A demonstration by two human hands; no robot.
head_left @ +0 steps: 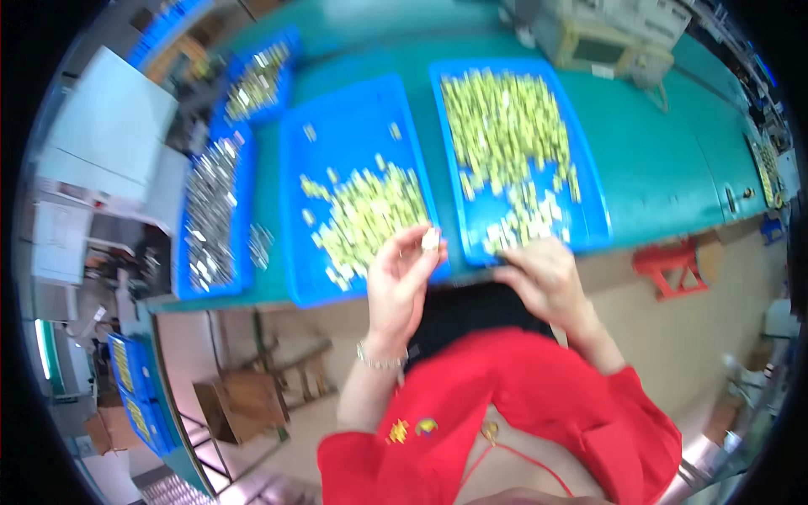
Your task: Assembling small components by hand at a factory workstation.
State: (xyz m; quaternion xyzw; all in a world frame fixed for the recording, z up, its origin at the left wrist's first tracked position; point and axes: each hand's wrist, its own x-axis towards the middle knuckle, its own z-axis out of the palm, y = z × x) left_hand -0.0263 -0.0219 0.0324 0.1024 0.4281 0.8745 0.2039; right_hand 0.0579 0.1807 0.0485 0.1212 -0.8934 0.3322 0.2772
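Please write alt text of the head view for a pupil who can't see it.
A person's left hand pinches a pale piece; the right hand is at the near edge of a blue tray of yellow-green pieces. Another blue tray lies left of it on the green table.

I stand in a workroom, and I read it like a clock, with twelve at the far side of the long green table, which stretches from about ten to two. At half past one, on this table, there is a boxy pale machine. A red stool stands at three, on the beige floor, which looks smooth. Near ten I see large white panels. Between eight and nine, a narrow bright strip with a green edge may be a window. An open cardboard box is between seven and eight, close to a dark metal frame. Around four, the floor's edge shines in whitish light.
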